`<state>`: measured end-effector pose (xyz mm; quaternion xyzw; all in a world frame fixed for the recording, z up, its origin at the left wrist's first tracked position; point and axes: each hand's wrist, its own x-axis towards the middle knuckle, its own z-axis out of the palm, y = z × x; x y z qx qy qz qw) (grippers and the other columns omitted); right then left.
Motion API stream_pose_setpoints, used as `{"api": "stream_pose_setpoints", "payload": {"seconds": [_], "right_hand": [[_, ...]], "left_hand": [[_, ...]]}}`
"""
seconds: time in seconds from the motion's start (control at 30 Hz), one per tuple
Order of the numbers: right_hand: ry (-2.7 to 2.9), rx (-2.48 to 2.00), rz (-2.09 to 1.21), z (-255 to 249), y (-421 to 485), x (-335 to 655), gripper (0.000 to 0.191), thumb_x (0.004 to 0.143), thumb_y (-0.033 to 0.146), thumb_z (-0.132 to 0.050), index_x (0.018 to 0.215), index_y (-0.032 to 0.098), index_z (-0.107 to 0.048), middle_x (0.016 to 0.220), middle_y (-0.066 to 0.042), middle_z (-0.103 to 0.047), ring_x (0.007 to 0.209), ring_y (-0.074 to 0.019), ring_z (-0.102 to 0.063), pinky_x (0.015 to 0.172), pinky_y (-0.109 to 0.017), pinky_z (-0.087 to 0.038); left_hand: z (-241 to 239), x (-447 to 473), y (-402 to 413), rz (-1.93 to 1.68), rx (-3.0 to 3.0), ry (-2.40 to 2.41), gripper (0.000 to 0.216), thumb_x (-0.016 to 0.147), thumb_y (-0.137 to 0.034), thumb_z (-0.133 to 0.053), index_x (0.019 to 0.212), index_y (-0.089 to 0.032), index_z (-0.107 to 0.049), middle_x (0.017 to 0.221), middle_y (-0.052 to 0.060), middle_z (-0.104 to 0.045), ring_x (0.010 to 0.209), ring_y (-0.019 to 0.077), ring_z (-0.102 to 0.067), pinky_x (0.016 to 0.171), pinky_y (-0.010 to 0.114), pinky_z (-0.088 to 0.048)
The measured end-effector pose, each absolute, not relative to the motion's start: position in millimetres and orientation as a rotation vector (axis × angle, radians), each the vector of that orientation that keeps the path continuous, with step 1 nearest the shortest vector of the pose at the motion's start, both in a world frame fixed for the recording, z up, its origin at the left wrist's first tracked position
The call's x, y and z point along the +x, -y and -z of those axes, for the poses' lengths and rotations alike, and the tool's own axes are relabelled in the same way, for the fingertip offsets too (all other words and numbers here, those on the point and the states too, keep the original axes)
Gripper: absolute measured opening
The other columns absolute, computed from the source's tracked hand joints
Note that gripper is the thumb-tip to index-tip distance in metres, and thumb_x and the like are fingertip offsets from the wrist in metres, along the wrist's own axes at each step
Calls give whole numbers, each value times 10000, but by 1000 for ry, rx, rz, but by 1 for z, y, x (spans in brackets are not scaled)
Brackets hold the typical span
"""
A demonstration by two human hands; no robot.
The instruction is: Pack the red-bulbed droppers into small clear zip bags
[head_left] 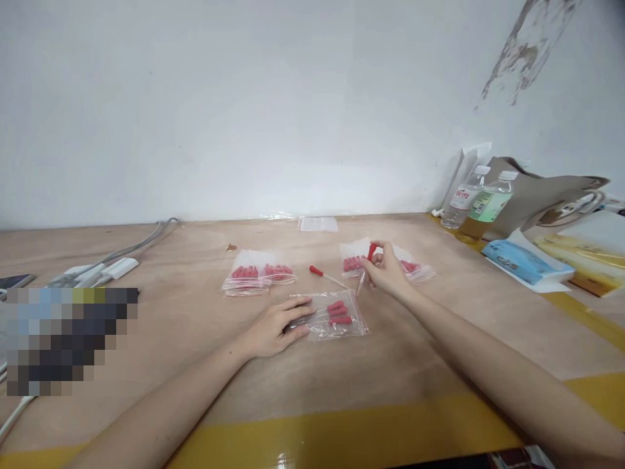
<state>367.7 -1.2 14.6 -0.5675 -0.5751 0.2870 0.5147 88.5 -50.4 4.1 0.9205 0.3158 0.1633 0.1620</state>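
My left hand [278, 327] lies on the left end of a clear zip bag [342, 316] that holds three red-bulbed glass droppers, fingers pinching the bag's edge. My right hand [385, 268] pinches one red-bulbed dropper [368, 260], held tilted just above the bag's far right corner. Another loose dropper [323, 275] lies on the wooden table [195, 365] just beyond the bag.
Filled dropper bags lie at the middle left [258, 276] and behind my right hand [413, 267]. An empty bag [318, 224] rests by the wall. Two water bottles [476, 200], a brown bag and books stand at the right. Cables and a power strip [105, 268] are at the left.
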Motion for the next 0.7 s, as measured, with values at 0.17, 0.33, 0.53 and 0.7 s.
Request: {"api": "stream_pose_setpoints", "payload": {"seconds": [0.17, 0.33, 0.53, 0.7], "right_hand": [[1168, -1207, -797, 6, 31, 373, 486, 671, 387, -611, 1001, 240, -285, 604, 97, -479, 401, -114, -527, 347, -230, -445], [951, -1106, -916, 16, 38, 364, 481, 628, 345, -673, 912, 251, -297, 621, 87, -528, 472, -125, -582, 469, -283, -533], [837, -1057, -1154, 16, 44, 356, 394, 649, 317, -659, 849, 240, -327, 639, 77, -572, 583, -115, -628, 606, -276, -544], [938, -1061, -1188, 15, 54, 357, 423, 639, 381, -663, 873, 231, -343, 637, 66, -585, 541, -101, -597, 525, -234, -505]], "left_hand": [[-4, 89, 51, -457, 2610, -940, 380, 885, -357, -440, 1256, -279, -459, 1359, 25, -385, 1207, 208, -407, 994, 377, -359], [-4, 89, 51, -485, 2623, -913, 373, 882, -340, -451, 1249, -275, -468, 1354, 28, -393, 1215, 220, -394, 995, 397, -355], [-5, 89, 52, -487, 2638, -914, 376, 887, -343, -442, 1257, -277, -456, 1356, 31, -389, 1210, 213, -401, 996, 393, -356], [-4, 89, 52, -510, 2642, -912, 389, 885, -337, -446, 1268, -270, -436, 1356, 30, -388, 1210, 207, -399, 999, 390, -353]]}}
